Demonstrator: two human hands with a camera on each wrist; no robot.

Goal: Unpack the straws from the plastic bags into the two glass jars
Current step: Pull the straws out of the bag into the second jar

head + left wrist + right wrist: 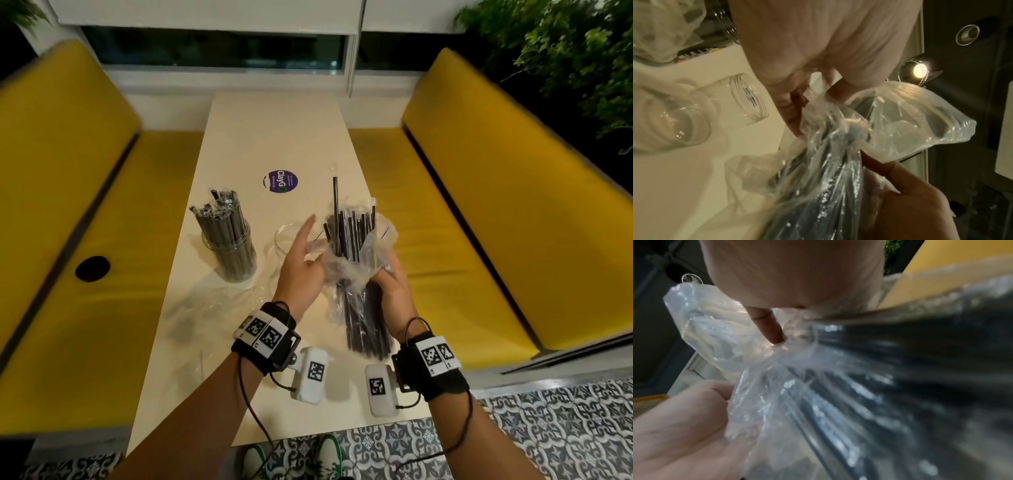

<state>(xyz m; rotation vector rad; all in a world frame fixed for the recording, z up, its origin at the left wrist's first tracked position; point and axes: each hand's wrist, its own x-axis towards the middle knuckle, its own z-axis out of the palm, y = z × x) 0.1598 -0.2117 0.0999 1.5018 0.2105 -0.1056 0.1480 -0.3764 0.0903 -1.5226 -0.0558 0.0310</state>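
My right hand (387, 286) grips a clear plastic bag (346, 270) round its middle, above the table's near right part. Black straws (351, 229) stick up out of the bag's open, crumpled top, one taller than the rest. My left hand (303, 250) is held up just left of the bag, fingers straight, palm toward it. Behind that hand stands an empty glass jar (286, 234); it appears close up in the left wrist view (748, 100). Further left is a second jar (234, 257), packed with wrapped straws. The right wrist view shows the bagged straws (869, 386) as a blur.
An empty crumpled plastic bag (205, 305) lies on the white table (274, 130) at my near left. A purple round sticker (282, 181) is further back. Yellow benches (85, 212) (486, 205) flank the table; the left one has a black round hole (92, 269).
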